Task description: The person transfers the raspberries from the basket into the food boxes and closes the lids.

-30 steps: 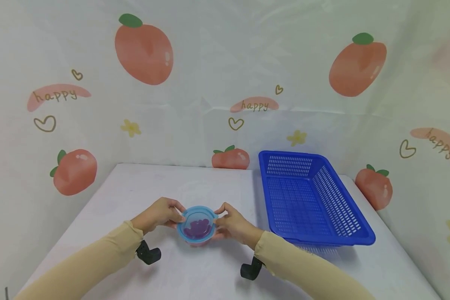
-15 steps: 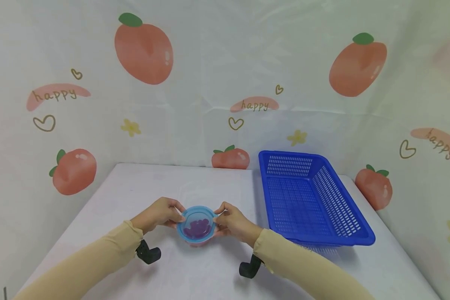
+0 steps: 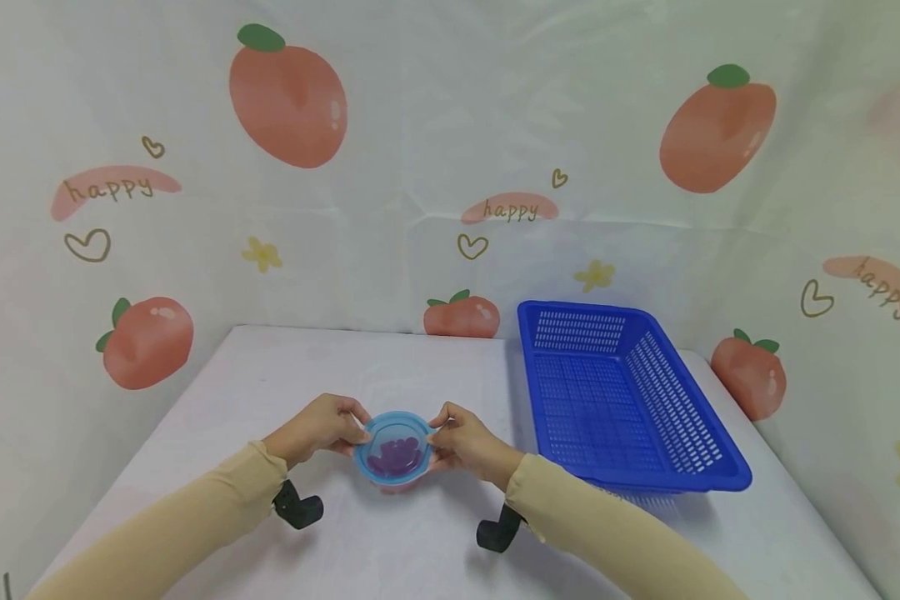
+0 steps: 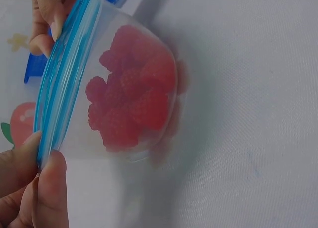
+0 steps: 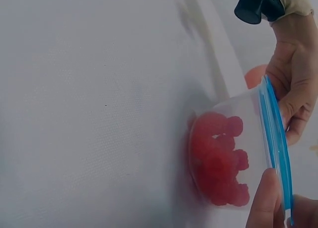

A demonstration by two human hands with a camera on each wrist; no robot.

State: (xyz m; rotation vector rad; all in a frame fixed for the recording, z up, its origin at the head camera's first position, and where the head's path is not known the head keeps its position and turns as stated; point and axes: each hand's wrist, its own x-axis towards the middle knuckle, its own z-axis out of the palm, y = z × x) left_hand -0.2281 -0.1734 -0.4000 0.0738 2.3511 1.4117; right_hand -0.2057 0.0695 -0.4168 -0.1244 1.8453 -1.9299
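A clear round tub (image 4: 84,133) with several red raspberries (image 4: 131,89) inside stands on the white table. Its blue lid (image 3: 397,416) lies over the top, and through its clear middle the berries look purple in the head view. On the left side my left hand (image 3: 321,429) pinches the rim between thumb and fingers. Opposite it, my right hand (image 3: 471,446) grips the rim the same way. Up close, the right wrist view shows the lid level along the tub's mouth; whether it is fully pressed down cannot be told.
A large blue plastic basket (image 3: 648,482) with slotted walls stands at the right of the table (image 3: 300,358). Behind rises a white cloth backdrop (image 3: 390,125) with printed fruit. A black wrist camera (image 3: 297,507) hangs below each forearm.
Both hands keep hold of the lid rim and the tub stays in place. The right wrist has shifted very slightly to the left.
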